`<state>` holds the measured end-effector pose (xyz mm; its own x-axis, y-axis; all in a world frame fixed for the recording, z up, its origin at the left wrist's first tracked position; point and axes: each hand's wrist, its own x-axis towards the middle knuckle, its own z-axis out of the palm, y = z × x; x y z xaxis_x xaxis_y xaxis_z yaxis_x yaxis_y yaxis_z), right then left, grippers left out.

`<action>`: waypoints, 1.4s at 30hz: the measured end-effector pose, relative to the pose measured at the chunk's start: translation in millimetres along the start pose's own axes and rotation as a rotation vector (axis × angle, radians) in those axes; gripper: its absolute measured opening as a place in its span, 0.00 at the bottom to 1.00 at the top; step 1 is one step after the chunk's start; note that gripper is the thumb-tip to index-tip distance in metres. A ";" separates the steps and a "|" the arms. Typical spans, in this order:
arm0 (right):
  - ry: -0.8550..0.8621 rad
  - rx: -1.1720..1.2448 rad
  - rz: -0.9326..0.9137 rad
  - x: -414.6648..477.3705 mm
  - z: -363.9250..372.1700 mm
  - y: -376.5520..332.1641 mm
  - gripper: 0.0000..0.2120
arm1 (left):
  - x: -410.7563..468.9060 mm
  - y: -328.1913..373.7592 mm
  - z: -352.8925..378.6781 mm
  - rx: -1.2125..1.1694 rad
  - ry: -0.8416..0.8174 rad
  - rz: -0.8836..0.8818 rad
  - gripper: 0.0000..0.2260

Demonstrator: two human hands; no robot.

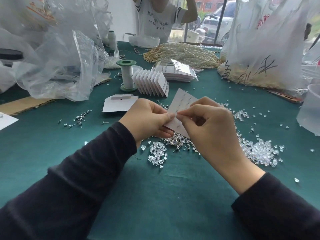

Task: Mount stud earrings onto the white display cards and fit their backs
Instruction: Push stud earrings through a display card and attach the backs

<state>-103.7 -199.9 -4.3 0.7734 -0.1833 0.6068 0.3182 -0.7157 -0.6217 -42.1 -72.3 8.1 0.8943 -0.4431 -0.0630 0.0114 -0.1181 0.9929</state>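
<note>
Green cloth covers the bench (173,187); a fan of seemingly finished cards (152,82) stands beyond the raised white display card (183,101), which looks part-filled. The left hand (147,118) pinches its edge, and the right hand (207,125) pinches something tiny against it, stud or back unclear. Many loose studs (178,141) and clear backs (259,151) lie beneath.

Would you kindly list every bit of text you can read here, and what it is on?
"no zu" ... "no die": white T-shirt of the person opposite; the characters above are blurred.
Black and red characters: white plastic bag, right; not legible.
Small print: clear plastic bag, left; too small.
</note>
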 end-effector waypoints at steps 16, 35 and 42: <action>0.031 0.055 -0.022 -0.4 3.7 3.4 0.02 | 0.3 0.9 -0.9 0.029 0.027 0.053 0.08; 0.056 0.023 -0.015 -3.4 10.2 -0.2 0.04 | -0.6 -3.1 7.0 0.136 0.105 0.139 0.11; 0.057 0.031 -0.005 -4.0 11.5 0.3 0.07 | -1.4 -3.6 11.2 0.173 0.137 0.198 0.13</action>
<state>-100.3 -191.7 -12.6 0.7394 -0.2184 0.6368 0.3399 -0.6953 -0.6332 -48.4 -81.3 3.5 0.9238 -0.3496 0.1558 -0.2348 -0.1960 0.9521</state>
